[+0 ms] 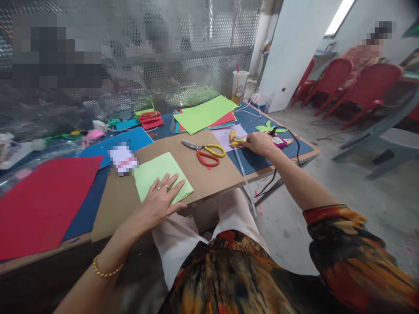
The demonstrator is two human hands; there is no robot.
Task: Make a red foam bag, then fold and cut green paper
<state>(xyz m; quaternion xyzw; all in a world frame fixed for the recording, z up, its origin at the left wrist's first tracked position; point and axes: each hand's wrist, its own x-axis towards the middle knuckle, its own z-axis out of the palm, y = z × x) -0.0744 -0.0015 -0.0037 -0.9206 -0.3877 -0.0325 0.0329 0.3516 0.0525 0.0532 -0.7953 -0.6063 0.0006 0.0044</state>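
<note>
My left hand lies flat, fingers spread, on a light green sheet that looks folded. Under that sheet is a brown cardboard sheet. My right hand is closed round a yellow glue gun at the table's right side. A long translucent glue stick slants down from the gun past the table edge. Between my hands, scissors with one yellow and one red handle rest on the cardboard, blades toward the far left. A pale lilac sheet lies beneath the glue gun.
Red sheet and blue sheet lie on the left. Green sheets are stacked at the back, near a drink cup. A black cord loops at the right edge. Perforated metal stands behind; a person sits far right.
</note>
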